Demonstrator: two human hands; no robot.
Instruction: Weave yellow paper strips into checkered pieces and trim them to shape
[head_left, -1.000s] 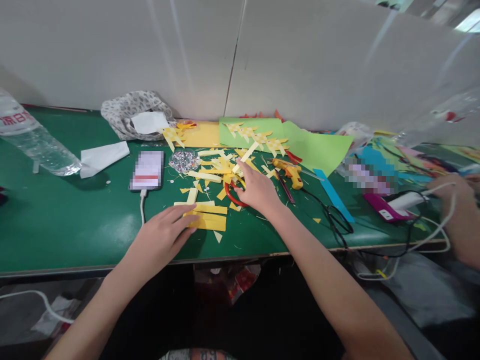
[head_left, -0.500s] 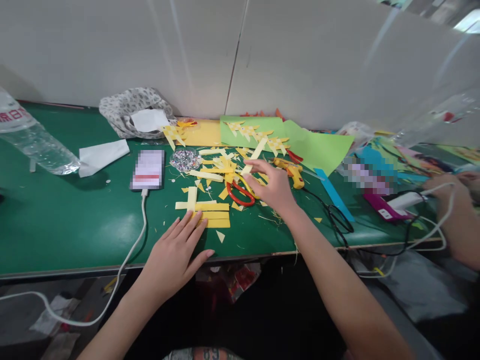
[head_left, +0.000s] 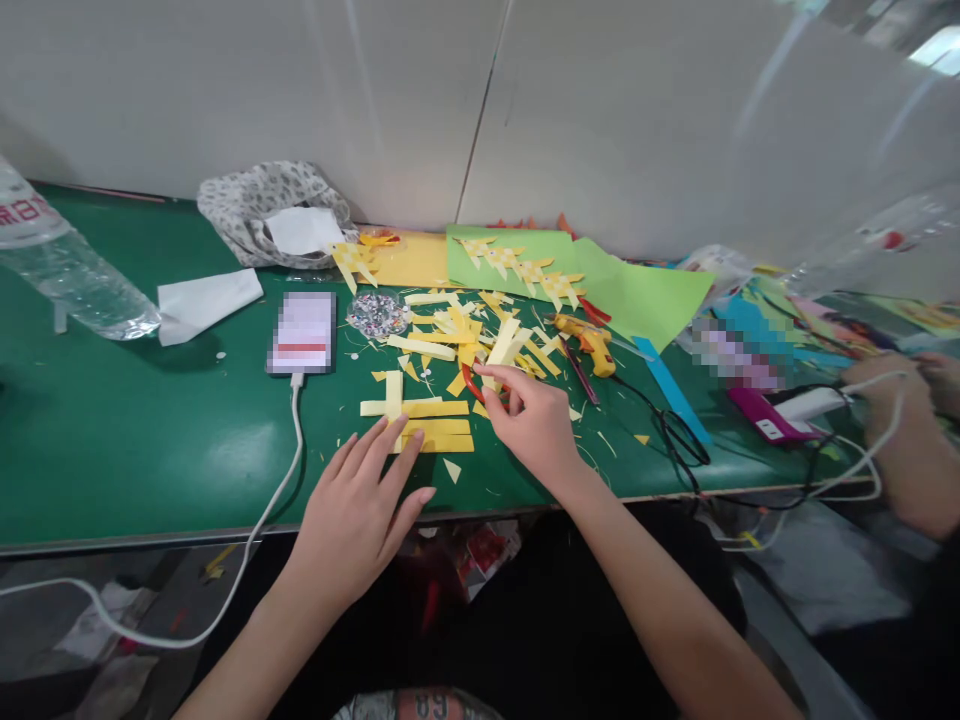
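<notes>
My left hand (head_left: 352,510) lies flat with fingers stretched out, its fingertips pressing on yellow paper strips (head_left: 442,428) set side by side. A pale yellow strip (head_left: 394,392) crosses them upright, partly under my fingers. My right hand (head_left: 532,425) is closed in a pinch on a pale yellow paper strip (head_left: 501,345) that slants up and away from the fingertips. Under this hand are the red-handled scissors (head_left: 471,382), mostly hidden. Loose yellow strips and scraps (head_left: 457,325) lie heaped just beyond.
Beyond my right hand rest a yellow glue gun (head_left: 592,348) and a dark pen-like tool (head_left: 580,372). A cabled phone (head_left: 304,335), a sequin dish (head_left: 377,315) and a water bottle (head_left: 82,270) stand left. Woven paper fish (head_left: 521,268) lie on green paper (head_left: 645,290). Another person's arm (head_left: 900,440) is at right.
My right hand has come down and nearer to me with the pale strip, now covering most of the scissors. The dark pen-like tool has come into sight. My left hand stays on the strips.
</notes>
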